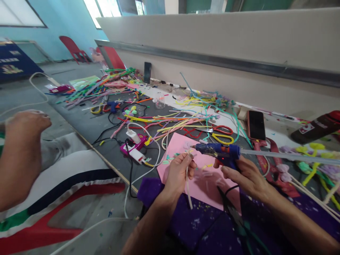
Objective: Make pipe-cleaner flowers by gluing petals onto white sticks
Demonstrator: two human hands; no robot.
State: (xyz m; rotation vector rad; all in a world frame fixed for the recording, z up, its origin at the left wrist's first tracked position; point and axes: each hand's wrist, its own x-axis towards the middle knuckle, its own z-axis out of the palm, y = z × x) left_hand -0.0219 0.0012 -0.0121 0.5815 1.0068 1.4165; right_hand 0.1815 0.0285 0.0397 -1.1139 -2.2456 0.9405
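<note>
My left hand (178, 170) pinches a pale pipe cleaner (188, 193) between thumb and fingers, its tail hanging down. A small lilac fuzzy piece (187, 145) shows just above my fingertips, close to the nozzle of a blue glue gun (218, 150). My right hand (245, 173) is wrapped round the glue gun's handle. From the gun's back end a long clear glue stick (281, 155) runs off to the right. Beneath both hands lies a pink sheet (174, 141) with short green, yellow and pale cut bits on it.
Pliers (231, 209) lie at the sheet's lower edge. Beyond it are scissors (221, 134), loose pipe cleaners (172, 122) and a purple power strip (134, 144) with cables. A phone (256, 125) and dark bottle (316, 127) are at right. Another person's arm (22, 156) is at left.
</note>
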